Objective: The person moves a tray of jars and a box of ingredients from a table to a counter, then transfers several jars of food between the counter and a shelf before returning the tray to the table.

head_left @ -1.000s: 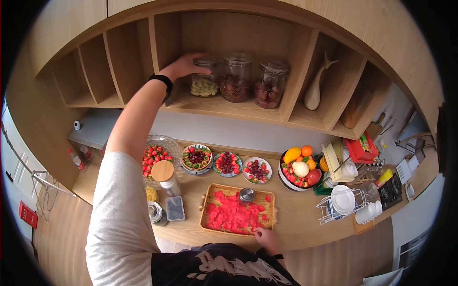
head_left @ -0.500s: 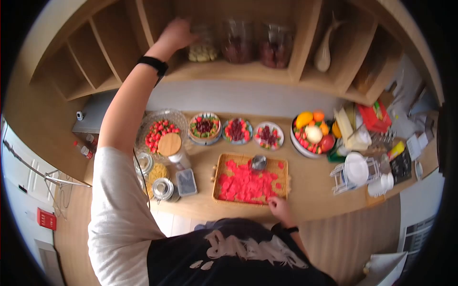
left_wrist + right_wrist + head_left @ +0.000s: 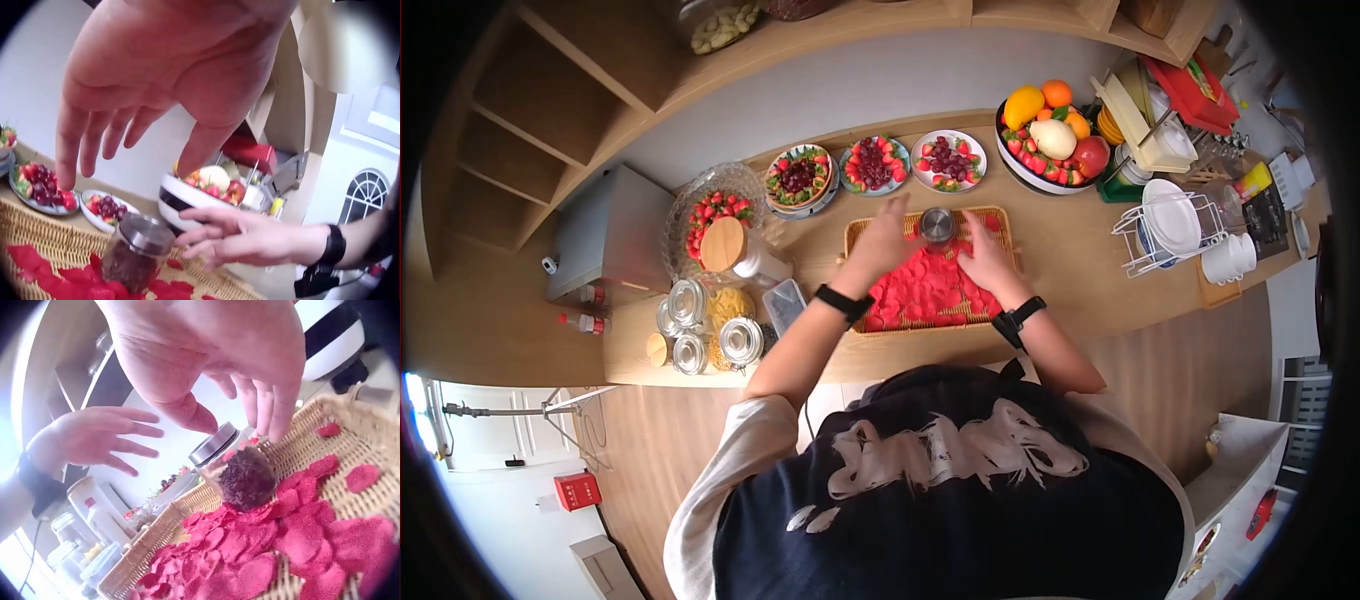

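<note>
A small glass jar (image 3: 242, 478) with a metal lid and dark contents stands among red petals (image 3: 930, 285) in a wicker basket (image 3: 187, 503). My left hand (image 3: 882, 240) hovers to the left of the jar, its fingers spread and apart from it. From the right, my right hand (image 3: 988, 258) reaches toward the jar with loosely bent fingers. In the right wrist view its thumb and fingertips come close above the metal lid (image 3: 214, 444). Neither palm holds anything.
Behind the basket stand plates of strawberries and grapes (image 3: 948, 160) and a fruit bowl (image 3: 1050, 183). Clip-lid jars (image 3: 742, 342) and a wooden-lidded container (image 3: 745, 255) crowd the left. A dish rack (image 3: 1135, 245) is at right; a shelf (image 3: 820, 45) overhangs the counter.
My left hand has left the jar on the shelf and come down over the basket. The right hand has moved from the basket's front edge to beside the small jar. The head view tilts lower.
</note>
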A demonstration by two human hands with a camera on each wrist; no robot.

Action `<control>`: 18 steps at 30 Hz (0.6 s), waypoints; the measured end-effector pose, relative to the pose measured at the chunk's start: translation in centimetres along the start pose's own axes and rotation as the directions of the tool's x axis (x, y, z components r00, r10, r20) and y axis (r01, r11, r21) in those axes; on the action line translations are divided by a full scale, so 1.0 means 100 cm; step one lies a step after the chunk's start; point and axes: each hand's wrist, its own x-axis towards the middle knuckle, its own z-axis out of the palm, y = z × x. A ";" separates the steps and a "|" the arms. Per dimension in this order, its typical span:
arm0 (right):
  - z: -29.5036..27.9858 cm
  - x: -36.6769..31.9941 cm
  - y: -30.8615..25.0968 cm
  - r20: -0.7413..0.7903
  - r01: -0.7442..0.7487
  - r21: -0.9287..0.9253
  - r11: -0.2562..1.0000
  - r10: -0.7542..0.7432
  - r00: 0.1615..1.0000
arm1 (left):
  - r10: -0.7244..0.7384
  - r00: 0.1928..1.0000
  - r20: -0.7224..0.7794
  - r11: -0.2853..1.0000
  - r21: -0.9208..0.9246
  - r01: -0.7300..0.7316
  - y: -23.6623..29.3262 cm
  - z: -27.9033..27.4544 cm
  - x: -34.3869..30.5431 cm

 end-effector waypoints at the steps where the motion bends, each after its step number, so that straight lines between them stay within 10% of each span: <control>1: 0.015 0.001 0.010 0.043 -0.067 0.090 0.994 0.063 0.997 | -0.061 0.997 0.046 0.997 -0.035 0.062 0.006 0.015 0.005; 4: 0.037 -0.001 0.036 0.032 -0.048 0.156 0.987 0.044 0.999 | -0.145 0.961 0.237 0.986 -0.046 0.160 0.008 0.054 0.015; 16: -0.030 -0.001 -0.009 0.133 0.058 0.416 0.908 -0.124 0.983 | -0.188 0.968 0.165 0.973 -0.106 0.207 0.089 0.004 -0.002; 18: -0.042 0.001 -0.013 0.121 0.076 0.444 0.893 -0.144 0.982 | -0.218 0.973 0.080 0.900 -0.368 0.232 0.081 0.008 -0.019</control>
